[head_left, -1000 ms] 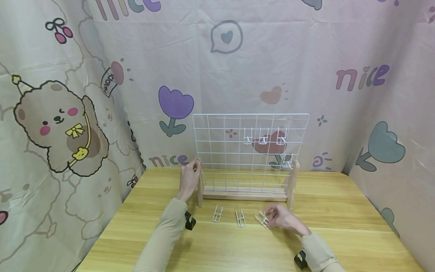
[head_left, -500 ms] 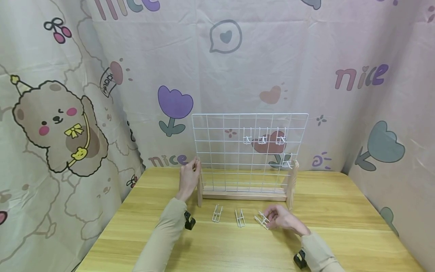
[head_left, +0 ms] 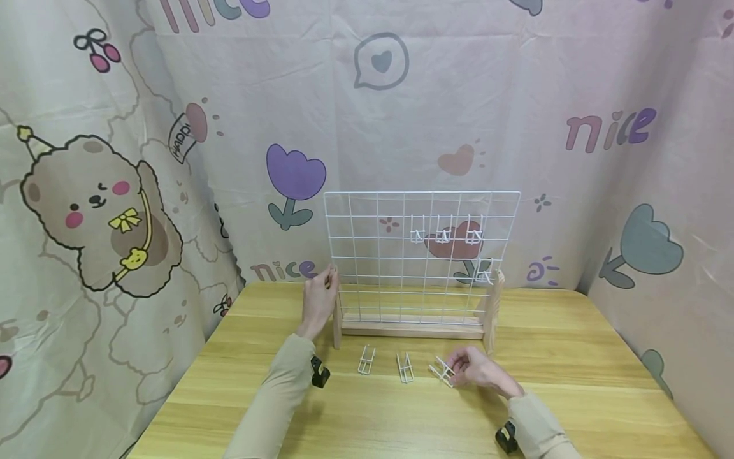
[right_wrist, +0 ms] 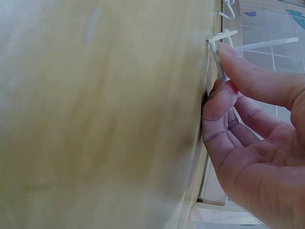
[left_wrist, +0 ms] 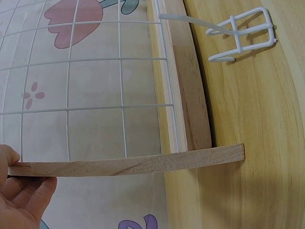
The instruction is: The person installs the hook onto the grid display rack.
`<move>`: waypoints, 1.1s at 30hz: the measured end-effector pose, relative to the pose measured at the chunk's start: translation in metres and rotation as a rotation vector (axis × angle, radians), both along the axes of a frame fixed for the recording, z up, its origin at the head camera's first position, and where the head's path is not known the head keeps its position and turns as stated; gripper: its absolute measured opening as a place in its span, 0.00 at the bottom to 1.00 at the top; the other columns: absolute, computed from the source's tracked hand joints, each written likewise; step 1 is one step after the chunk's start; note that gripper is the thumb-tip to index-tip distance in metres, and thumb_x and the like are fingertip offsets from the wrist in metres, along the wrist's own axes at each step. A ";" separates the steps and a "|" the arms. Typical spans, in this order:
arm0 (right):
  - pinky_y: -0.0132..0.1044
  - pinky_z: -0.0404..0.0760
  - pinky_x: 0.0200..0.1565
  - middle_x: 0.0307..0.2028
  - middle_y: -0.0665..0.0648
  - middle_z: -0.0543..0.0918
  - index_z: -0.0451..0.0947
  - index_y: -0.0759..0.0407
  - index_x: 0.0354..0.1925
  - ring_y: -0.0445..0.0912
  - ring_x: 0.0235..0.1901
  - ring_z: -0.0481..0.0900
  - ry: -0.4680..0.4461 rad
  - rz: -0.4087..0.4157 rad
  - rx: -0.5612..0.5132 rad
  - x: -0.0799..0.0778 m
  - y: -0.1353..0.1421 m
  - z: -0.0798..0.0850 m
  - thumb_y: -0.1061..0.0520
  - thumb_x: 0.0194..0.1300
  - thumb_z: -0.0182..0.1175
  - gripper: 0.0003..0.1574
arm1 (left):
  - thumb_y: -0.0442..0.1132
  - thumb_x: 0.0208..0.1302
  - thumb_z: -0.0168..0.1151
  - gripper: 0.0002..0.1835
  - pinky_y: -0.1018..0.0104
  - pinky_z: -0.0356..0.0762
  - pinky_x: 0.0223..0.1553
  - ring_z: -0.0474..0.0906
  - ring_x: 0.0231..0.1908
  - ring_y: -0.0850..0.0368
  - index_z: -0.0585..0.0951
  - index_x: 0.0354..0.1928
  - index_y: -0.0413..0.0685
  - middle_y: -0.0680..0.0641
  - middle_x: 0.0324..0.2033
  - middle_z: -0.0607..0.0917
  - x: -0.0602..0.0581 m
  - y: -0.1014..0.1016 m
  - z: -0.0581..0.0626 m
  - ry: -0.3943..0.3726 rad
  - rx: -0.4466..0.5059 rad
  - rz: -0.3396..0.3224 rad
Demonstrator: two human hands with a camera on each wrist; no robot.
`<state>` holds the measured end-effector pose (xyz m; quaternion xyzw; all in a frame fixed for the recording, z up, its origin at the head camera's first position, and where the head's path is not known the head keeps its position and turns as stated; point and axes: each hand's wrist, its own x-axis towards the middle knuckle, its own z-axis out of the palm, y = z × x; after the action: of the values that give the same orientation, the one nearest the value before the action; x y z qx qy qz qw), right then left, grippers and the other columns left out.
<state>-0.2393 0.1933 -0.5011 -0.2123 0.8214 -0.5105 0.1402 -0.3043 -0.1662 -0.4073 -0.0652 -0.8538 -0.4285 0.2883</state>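
A white wire grid panel (head_left: 390,247) stands in a wooden base (head_left: 413,329) on the table. My left hand (head_left: 320,299) pinches the top of the base's left wooden upright (left_wrist: 128,163) between thumb and fingers. At the front right, my right hand (head_left: 474,368) pinches a white wire hook (head_left: 441,371) between thumb and forefinger, low over the table; in the right wrist view the hook (right_wrist: 217,57) sticks out past the thumb tip. Two more white hooks lie in front of the base, a middle hook (head_left: 404,368) and a left hook (head_left: 366,361).
Three hooks hang in a row on the upper right of the grid, among them a middle one (head_left: 443,236). Another hook (head_left: 484,276) hangs lower, near the right wooden upright (head_left: 493,312). A patterned curtain (head_left: 378,127) stands behind the wooden table (head_left: 367,421).
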 end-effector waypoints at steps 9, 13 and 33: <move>0.24 0.75 0.30 0.27 0.55 0.80 0.78 0.77 0.35 0.39 0.28 0.74 0.002 -0.011 0.026 0.001 0.000 0.001 0.75 0.46 0.69 0.14 | 0.35 0.75 0.56 0.18 0.53 0.90 0.39 0.89 0.45 0.40 0.78 0.60 0.31 0.30 0.54 0.83 -0.002 0.000 0.000 0.010 0.000 0.002; 0.24 0.76 0.30 0.28 0.56 0.81 0.79 0.75 0.35 0.39 0.28 0.74 0.001 -0.013 0.040 0.002 0.000 0.002 0.74 0.47 0.70 0.13 | 0.36 0.76 0.55 0.18 0.52 0.90 0.41 0.88 0.48 0.39 0.78 0.60 0.31 0.30 0.55 0.82 -0.001 0.000 0.000 0.005 -0.001 0.003; 0.25 0.77 0.30 0.28 0.59 0.85 0.82 0.75 0.33 0.38 0.26 0.76 0.000 0.023 0.033 0.001 0.002 0.002 0.71 0.50 0.70 0.10 | 0.35 0.75 0.55 0.18 0.53 0.90 0.39 0.87 0.48 0.38 0.78 0.60 0.31 0.30 0.54 0.82 -0.001 -0.001 0.000 0.011 -0.006 -0.007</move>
<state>-0.2383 0.1957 -0.4996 -0.2196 0.8273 -0.4951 0.1494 -0.3053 -0.1668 -0.4069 -0.0713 -0.8533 -0.4266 0.2911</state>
